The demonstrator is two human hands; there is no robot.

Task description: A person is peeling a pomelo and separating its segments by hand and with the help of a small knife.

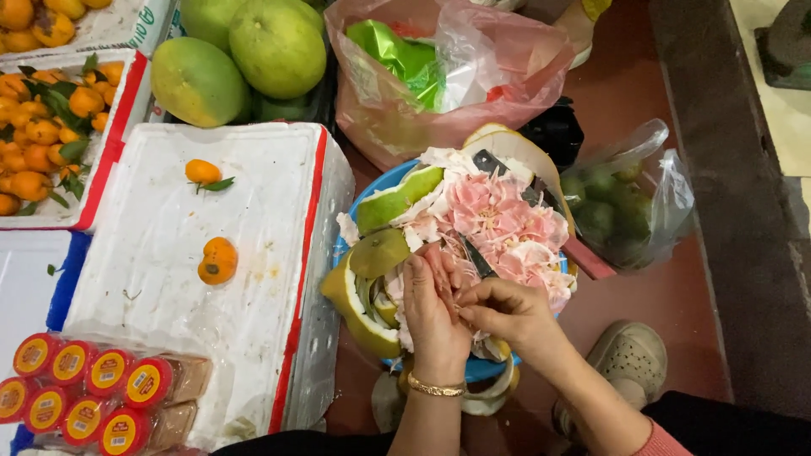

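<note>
Over the round blue plastic basin (368, 196) heaped with green rind, the left hand (432, 308) cups a pink pomelo segment (441, 262), fingers curled around it; the right hand (507, 311) pinches its white membrane, right of the white foam box (211, 279).

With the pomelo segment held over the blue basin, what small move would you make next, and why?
Probably pull the pinched membrane away: the right hand grips a strip at the pink pomelo segment that the left hand cradles, over the blue basin of peelings.

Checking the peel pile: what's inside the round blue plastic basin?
Round blue plastic basin holds green pomelo rind pieces and pink-white pith scraps; its bottom is covered.
</note>
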